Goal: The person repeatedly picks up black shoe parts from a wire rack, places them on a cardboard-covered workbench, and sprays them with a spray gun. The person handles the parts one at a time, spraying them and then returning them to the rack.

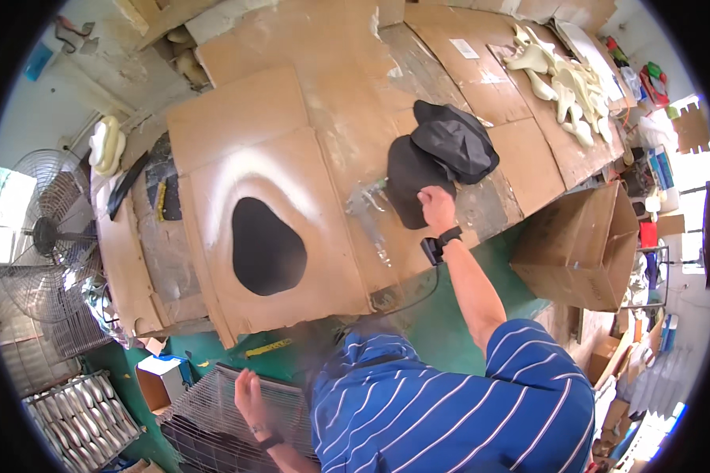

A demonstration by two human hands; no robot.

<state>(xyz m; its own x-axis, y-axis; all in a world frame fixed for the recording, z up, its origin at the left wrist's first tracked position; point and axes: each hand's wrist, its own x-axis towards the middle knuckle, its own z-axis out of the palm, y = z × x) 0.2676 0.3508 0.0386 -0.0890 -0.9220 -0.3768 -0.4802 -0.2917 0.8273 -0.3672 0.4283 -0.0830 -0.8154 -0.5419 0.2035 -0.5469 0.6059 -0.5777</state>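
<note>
Over the cardboard-covered table, my right hand (438, 208) is closed, its fingers pinched at the near right edge of a black flat pad (409, 177). Shiny black pieces (457, 146) lie partly over that pad. Just left of it rests a spray gun (367, 199) with a translucent, whitish look. A rounded teardrop-shaped black pad (268, 248) lies flat on the cardboard, with a white sprayed band curving round its far side. My left hand (250, 400) is low at the left above a wire rack, empty, with its fingers loosely apart.
Cream-coloured curved parts (564, 83) are heaped at the table's far right. An open cardboard box (580, 248) stands beyond the right edge. At left are a large fan (46, 235) and a rack of pale parts (83, 418). The wire rack (213, 410) stands near my left arm.
</note>
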